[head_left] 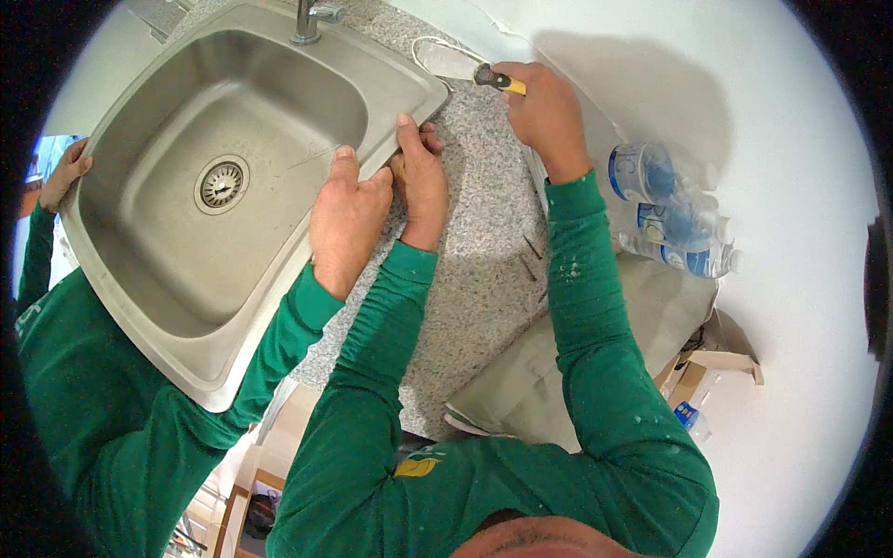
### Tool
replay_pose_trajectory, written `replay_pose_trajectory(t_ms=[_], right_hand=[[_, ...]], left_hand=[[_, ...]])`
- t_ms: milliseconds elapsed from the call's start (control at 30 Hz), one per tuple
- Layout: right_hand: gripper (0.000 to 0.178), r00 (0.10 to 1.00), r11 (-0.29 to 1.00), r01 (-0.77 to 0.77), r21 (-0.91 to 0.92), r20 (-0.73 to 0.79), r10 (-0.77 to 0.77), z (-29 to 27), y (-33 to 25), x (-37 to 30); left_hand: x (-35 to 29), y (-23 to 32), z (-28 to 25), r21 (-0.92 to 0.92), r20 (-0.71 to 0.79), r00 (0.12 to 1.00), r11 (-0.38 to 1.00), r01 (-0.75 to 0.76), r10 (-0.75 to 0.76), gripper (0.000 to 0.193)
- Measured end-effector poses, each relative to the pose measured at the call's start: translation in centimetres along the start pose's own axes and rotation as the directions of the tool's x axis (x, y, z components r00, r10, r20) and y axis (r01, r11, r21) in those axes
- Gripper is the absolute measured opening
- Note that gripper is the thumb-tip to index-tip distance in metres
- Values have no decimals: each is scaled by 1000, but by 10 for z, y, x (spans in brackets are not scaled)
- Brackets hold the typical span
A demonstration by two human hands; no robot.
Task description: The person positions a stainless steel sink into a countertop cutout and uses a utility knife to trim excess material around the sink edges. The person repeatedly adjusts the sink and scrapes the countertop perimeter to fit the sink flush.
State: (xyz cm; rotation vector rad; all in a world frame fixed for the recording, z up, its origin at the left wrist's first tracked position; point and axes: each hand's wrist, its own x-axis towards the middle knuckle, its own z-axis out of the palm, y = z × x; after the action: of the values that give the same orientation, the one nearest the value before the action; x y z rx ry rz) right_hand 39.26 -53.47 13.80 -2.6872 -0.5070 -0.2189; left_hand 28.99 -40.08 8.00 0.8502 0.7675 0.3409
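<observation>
A stainless steel sink (270, 251) is tilted up off the speckled granite countertop (484, 177), its drain strainer (222, 185) facing me. My left hand (421, 181) grips the sink's right rim, thumb on the face and fingers curled behind the edge. In my right hand (547, 112), closed near the wall, is a yellow-and-black handled tool (498, 79); its thin tip points left toward the sink's corner, and its exact kind is unclear. A co-worker's hand (349, 219) presses the same rim beside my left hand, and their other hand (67, 172) holds the far left edge.
A chrome faucet (305, 23) stands on the sink's back ledge, and a white cord (433, 46) loops behind its corner. Several plastic bottles (670, 214) lie by the wall at right. Two dark slivers (530, 259) rest on the granite near a beige cloth (549, 372) and a cardboard box (693, 377).
</observation>
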Motion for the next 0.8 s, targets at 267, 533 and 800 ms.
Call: replay_pose_trajectory(t_ms=[267, 533, 800], right_hand=[[34, 998, 997, 20, 77, 59, -25, -17, 9, 3], [37, 998, 999, -32, 10, 54, 31, -22, 10, 4], [35, 992, 996, 60, 64, -116, -52, -15, -16, 7]], left_hand=[[3, -4, -4, 74, 1, 998, 995, -66, 66, 50], [5, -13, 3, 28, -7, 1000, 999, -23, 23, 49], [3, -17, 13, -65, -29, 996, 994, -92, 90, 54]])
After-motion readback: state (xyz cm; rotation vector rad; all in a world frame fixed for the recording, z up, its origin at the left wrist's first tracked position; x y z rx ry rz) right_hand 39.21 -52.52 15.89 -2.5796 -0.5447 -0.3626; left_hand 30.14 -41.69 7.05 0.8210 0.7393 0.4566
